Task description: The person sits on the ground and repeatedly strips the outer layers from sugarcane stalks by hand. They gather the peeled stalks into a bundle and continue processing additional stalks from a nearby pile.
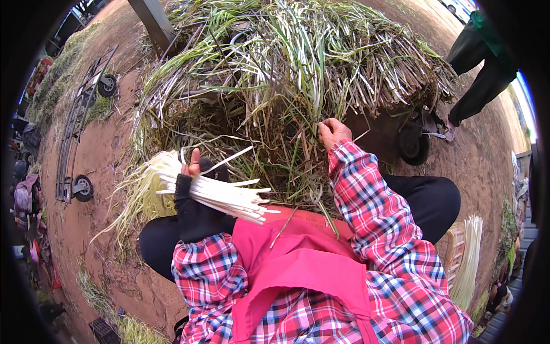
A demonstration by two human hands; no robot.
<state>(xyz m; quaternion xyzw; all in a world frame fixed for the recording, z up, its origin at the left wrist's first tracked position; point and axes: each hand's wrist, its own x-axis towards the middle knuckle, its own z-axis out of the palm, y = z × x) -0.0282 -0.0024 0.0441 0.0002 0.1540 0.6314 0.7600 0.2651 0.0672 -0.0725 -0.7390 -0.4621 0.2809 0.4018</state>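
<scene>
My left hand (193,169), in a black fingerless covering, is closed around a bunch of blanched, chive-like stalks (232,198). Their white cut ends point right over my lap, and their pale yellow leaves hang to the left. One finger sticks up from the grip. My bare right hand (333,134) is at the near edge of a large heap of long leafy stalks (298,51), its fingers closed on some that hang there. The fingertips are partly hidden among these stalks. The heap mixes green blades with brown, dry ones.
A wheeled metal frame (73,137) lies at the left. Beneath the heap's right side stands a black wheel (412,143). A tied sheaf of pale stalks (468,258) stands by a woven basket (452,246) at my right. Another person's dark-clad legs (481,69) are at the upper right.
</scene>
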